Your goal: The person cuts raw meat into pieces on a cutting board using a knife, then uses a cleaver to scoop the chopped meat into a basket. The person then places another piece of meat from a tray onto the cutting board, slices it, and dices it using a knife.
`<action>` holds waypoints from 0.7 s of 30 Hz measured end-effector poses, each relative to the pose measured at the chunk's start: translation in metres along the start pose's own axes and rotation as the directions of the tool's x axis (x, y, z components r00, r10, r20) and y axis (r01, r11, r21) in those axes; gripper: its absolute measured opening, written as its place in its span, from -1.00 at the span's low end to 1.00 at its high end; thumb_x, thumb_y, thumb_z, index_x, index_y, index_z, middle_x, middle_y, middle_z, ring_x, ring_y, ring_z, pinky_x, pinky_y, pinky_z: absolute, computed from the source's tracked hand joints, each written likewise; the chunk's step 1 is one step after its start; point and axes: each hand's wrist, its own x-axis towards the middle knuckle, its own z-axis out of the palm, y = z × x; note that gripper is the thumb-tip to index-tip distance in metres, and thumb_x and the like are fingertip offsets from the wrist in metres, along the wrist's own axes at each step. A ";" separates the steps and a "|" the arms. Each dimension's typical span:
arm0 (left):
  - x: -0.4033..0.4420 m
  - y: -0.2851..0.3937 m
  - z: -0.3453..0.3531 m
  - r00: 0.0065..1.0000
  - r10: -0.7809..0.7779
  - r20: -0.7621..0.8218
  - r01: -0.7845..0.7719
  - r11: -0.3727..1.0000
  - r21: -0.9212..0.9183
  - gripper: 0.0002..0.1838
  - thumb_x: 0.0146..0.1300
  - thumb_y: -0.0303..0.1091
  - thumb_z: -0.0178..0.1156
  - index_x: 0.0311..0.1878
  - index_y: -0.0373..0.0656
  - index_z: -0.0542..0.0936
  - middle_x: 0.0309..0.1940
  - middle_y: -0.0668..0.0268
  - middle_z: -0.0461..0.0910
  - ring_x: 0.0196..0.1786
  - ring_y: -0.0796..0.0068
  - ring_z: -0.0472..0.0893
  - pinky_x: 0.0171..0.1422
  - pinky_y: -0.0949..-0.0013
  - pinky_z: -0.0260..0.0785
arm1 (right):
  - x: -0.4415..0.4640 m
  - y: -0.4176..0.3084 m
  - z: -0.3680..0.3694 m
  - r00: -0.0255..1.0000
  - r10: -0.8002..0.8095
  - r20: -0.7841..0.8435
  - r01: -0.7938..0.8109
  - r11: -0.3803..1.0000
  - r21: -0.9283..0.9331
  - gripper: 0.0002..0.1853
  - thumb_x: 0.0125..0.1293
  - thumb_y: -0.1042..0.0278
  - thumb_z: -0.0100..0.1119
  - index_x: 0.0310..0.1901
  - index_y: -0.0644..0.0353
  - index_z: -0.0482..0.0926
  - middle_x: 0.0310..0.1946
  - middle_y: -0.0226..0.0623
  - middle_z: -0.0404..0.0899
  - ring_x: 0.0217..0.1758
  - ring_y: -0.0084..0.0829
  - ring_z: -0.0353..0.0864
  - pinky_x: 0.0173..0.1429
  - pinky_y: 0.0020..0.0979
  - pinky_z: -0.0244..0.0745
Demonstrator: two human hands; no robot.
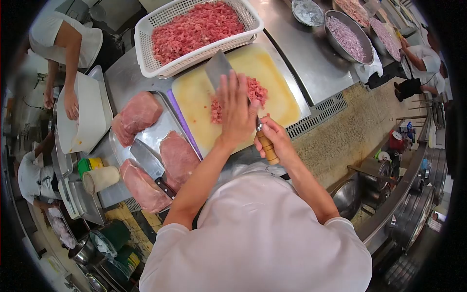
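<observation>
Our left hand point(234, 109), fingers slightly spread, overlies the cleaver point(219, 66); chopped meat point(257, 91) flanks them. Our right hand point(276, 138) curls its fingers around the handle point(267, 145).

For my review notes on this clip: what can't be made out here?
All in the head view:
Cleaver blade: middle hidden by the left hand.
Left hand: fingers motion-blurred.
Chopped meat: partly covered by that hand.
White basket: far rim cut off by the top edge.
Green-and-yellow container: lettering too small.

The metal worktop point(311, 58) bears 1 cutting board point(282, 104), 1 metal tray point(154, 130), 1 cream container point(103, 179) and several bowls point(365, 44).
</observation>
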 end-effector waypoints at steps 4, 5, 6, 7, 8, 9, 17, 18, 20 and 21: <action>-0.010 -0.037 0.006 0.996 -0.091 0.009 0.090 0.992 0.086 -0.20 0.66 0.11 -0.15 0.70 -0.29 0.10 0.71 -0.14 0.04 0.75 -0.28 -0.06 0.77 -0.24 -0.30 | -0.013 -0.001 0.000 0.998 0.045 -0.043 -0.047 0.998 -0.033 -0.70 0.58 0.18 0.26 0.17 0.13 0.53 -0.49 -0.36 0.57 -0.58 -0.60 0.50 -0.47 -0.52 0.41; -0.020 -0.067 0.010 0.978 -0.209 0.004 0.208 0.973 0.104 -0.21 0.66 0.11 -0.14 0.69 -0.32 0.12 0.71 -0.15 0.04 0.75 -0.26 -0.06 0.77 -0.26 -0.31 | -0.021 -0.002 -0.002 0.996 0.031 -0.088 -0.040 0.994 -0.102 -0.69 0.57 0.23 0.28 0.20 0.15 0.54 -0.49 -0.38 0.56 -0.57 -0.61 0.49 -0.47 -0.51 0.41; -0.030 -0.094 0.012 0.947 -0.320 -0.006 0.319 0.940 0.120 -0.21 0.66 0.12 -0.13 0.67 -0.34 0.14 0.70 -0.17 0.05 0.76 -0.24 -0.06 0.77 -0.27 -0.32 | -0.028 -0.006 -0.005 0.991 0.008 -0.131 -0.031 0.985 -0.172 -0.67 0.55 0.28 0.31 0.23 0.17 0.55 -0.49 -0.40 0.55 -0.57 -0.63 0.48 -0.48 -0.51 0.41; -0.043 -0.119 0.009 0.932 -0.362 -0.011 0.360 0.923 0.135 -0.22 0.66 0.10 -0.13 0.67 -0.34 0.15 0.70 -0.17 0.06 0.76 -0.22 -0.04 0.77 -0.26 -0.32 | -0.037 -0.012 -0.007 0.973 -0.068 -0.219 -0.005 0.948 -0.319 -0.58 0.47 0.38 0.36 0.30 0.19 0.57 -0.50 -0.46 0.51 -0.54 -0.64 0.48 -0.46 -0.51 0.41; -0.056 -0.142 0.007 0.916 -0.401 -0.012 0.398 0.906 0.146 -0.23 0.67 0.09 -0.13 0.67 -0.34 0.16 0.69 -0.17 0.07 0.75 -0.21 -0.03 0.78 -0.24 -0.31 | -0.042 -0.013 -0.020 0.958 -0.096 -0.271 -0.020 0.918 -0.396 -0.56 0.46 0.37 0.37 0.31 0.21 0.57 -0.50 -0.47 0.52 -0.52 -0.64 0.50 -0.44 -0.49 0.42; -0.064 -0.152 0.006 0.897 -0.442 -0.013 0.439 0.885 0.157 -0.24 0.67 0.07 -0.13 0.66 -0.35 0.17 0.69 -0.18 0.09 0.75 -0.20 -0.02 0.78 -0.23 -0.31 | -0.048 -0.013 -0.037 0.939 -0.124 -0.321 -0.045 0.881 -0.470 -0.54 0.44 0.37 0.38 0.32 0.22 0.57 -0.50 -0.48 0.53 -0.51 -0.63 0.51 -0.43 -0.47 0.44; -0.059 -0.079 0.058 0.928 -0.372 0.018 0.366 0.920 0.140 -0.19 0.61 0.06 0.00 0.67 -0.37 0.14 0.69 -0.19 0.06 0.75 -0.21 -0.02 0.79 -0.21 -0.29 | -0.018 0.034 -0.043 0.881 -0.402 -0.249 -0.022 0.491 -0.871 -0.57 0.44 0.31 0.33 0.25 0.28 0.53 -0.40 0.07 0.69 -0.37 -0.01 0.75 -0.26 -0.14 0.56; -0.058 -0.076 0.062 0.922 -0.387 0.012 0.384 0.919 0.091 -0.15 0.58 0.08 0.04 0.67 -0.37 0.12 0.70 -0.19 0.05 0.75 -0.23 -0.03 0.79 -0.20 -0.29 | -0.018 0.035 -0.031 0.899 -0.367 -0.239 -0.026 0.500 -0.865 -0.57 0.44 0.31 0.33 0.25 0.28 0.53 -0.42 0.06 0.68 -0.38 -0.02 0.74 -0.26 -0.13 0.55; -0.062 -0.070 0.062 0.957 -0.290 0.001 0.290 0.956 0.036 -0.04 0.49 0.14 0.17 0.70 -0.32 0.08 0.72 -0.16 -0.03 0.76 -0.27 -0.09 0.78 -0.25 -0.33 | -0.020 0.026 -0.015 0.928 -0.301 -0.220 -0.033 0.520 -0.854 -0.58 0.45 0.30 0.32 0.24 0.29 0.52 -0.46 0.05 0.64 -0.41 -0.04 0.72 -0.26 -0.11 0.55; -0.066 -0.067 0.061 0.970 -0.242 -0.004 0.242 0.970 0.008 0.02 0.44 0.17 0.23 0.71 -0.29 0.06 0.73 -0.15 -0.07 0.76 -0.29 -0.12 0.78 -0.27 -0.36 | -0.022 0.027 -0.023 0.928 -0.323 -0.187 0.031 0.566 -0.824 -0.60 0.47 0.29 0.31 0.25 0.22 0.52 -0.48 -0.10 0.63 -0.49 -0.22 0.65 -0.34 -0.20 0.54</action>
